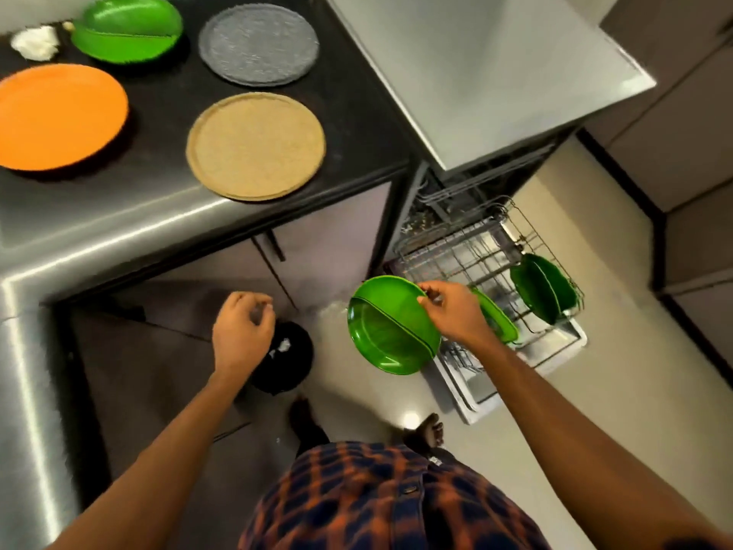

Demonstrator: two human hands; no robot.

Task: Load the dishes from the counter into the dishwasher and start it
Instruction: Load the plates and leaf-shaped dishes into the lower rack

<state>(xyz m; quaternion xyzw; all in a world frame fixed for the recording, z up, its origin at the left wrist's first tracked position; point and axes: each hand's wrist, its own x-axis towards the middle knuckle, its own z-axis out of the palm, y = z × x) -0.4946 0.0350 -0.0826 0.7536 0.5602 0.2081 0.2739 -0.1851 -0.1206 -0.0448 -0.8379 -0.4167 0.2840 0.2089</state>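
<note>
Counter (158, 152), up-left of rack (456, 260): four left to load, namely orange plate (59, 117), tan plate (256, 146), grey plate (258, 44), green counter plate (127, 27). In rack: racked green plate (543, 289), second racked plate (497, 317). Held green plate (390, 331) at rack's near-left edge, rim pinched by right hand (452, 307). Left hand (242, 327) further left, loosely curled, empty. Judged under halfway; start pending.
</note>
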